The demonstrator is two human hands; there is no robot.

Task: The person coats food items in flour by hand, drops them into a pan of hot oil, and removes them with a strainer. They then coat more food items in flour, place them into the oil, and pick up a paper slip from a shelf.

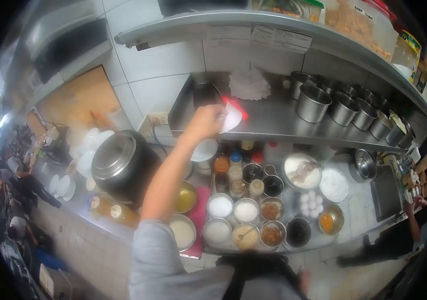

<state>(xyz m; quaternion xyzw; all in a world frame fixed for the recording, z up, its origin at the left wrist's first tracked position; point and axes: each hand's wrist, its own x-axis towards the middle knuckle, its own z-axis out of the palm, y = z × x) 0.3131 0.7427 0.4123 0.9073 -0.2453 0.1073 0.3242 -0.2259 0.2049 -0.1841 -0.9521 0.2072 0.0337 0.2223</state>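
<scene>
My left hand [207, 121] reaches up to the steel shelf, its fingers closed on a white paper slip [231, 118]. Just behind the slip is a bright red thing [242, 108], whose kind I cannot make out. A stack of white papers [250, 84] lies farther back on the shelf, and a dark object [205, 96] stands to the left of it. Near the bottom edge, a small blurred patch of skin [304, 281] beside my apron may be my right hand or arm; its fingers do not show.
Steel pots [313, 103] line the shelf's right side. Below are bowls of powders and sauces [246, 210], eggs [311, 204], bottles and a pink board [201, 202]. A large lidded cooker [123, 165] stands left. Other people [21, 172] are at the far left and right.
</scene>
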